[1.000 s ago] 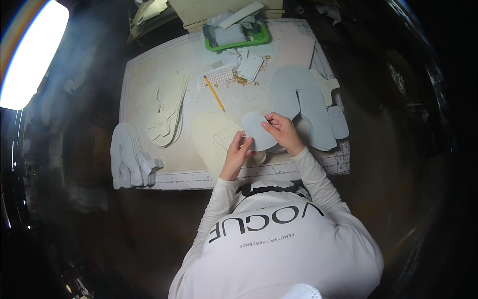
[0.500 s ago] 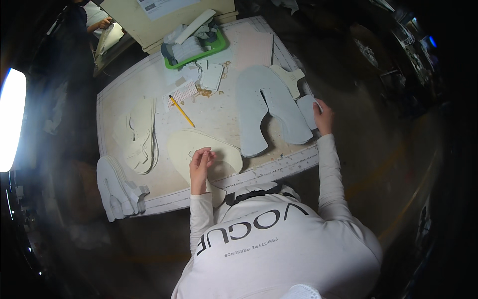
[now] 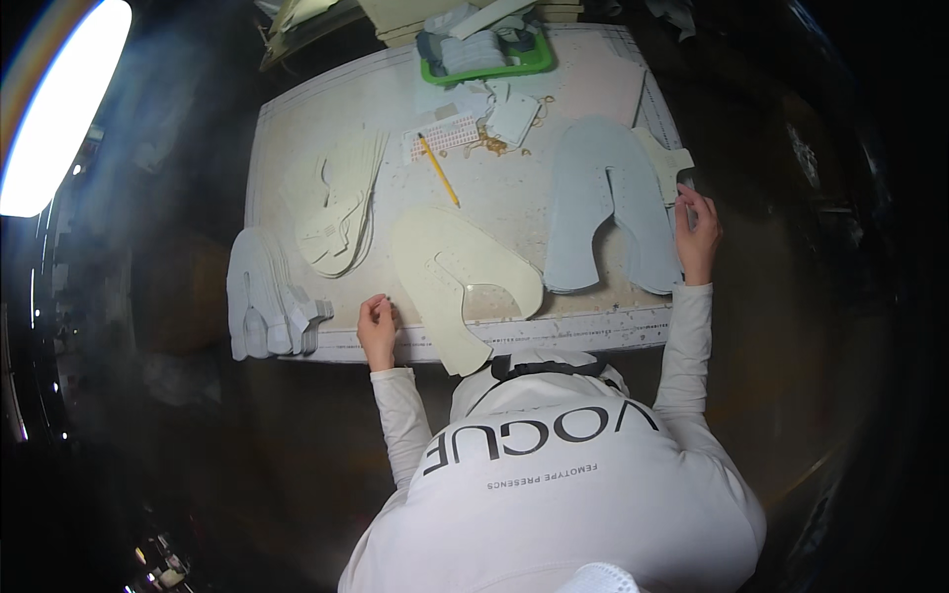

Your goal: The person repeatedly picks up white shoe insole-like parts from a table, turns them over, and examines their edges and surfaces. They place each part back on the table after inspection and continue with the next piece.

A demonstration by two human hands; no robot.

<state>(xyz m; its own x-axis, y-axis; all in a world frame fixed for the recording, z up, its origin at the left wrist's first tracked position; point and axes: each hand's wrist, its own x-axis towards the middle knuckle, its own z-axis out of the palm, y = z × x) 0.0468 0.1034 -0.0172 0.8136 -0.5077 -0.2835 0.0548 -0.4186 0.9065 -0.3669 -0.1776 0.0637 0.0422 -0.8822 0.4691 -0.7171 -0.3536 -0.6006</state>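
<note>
Just left of the lower middle of the frame, the left hand [image 3: 377, 331] rests at the near edge of the counter [image 3: 494, 186], its grip loosely curled and part-open, with nothing seen in it. Right of it, one cream arch-shaped piece [image 3: 423, 247] lies flat, one leg reaching past that edge. At right of frame, the right hand [image 3: 698, 232] has thumb and fingers drawn close beside one cream side piece [image 3: 659, 163]; whether the grip has hold of anything I cannot tell. Good handling here, I judge, means pinching thin pieces by the rim and laying them flat, layers squared, so no corner folds.

Counting outward: one fanned grey-blue stack [image 3: 252, 282] at left; one pale blue arch [image 3: 573, 198] right of centre, perhaps layered; one fanned cream stack [image 3: 346, 178] left of centre, its layers too close to count. Farther up lie one yellow pencil [image 3: 439, 170], one dotted sheet [image 3: 445, 136] and, upper right, one pink sheet [image 3: 605, 91]. At the top stands one green basket [image 3: 539, 61], its contents overlapping too much to number.
</note>
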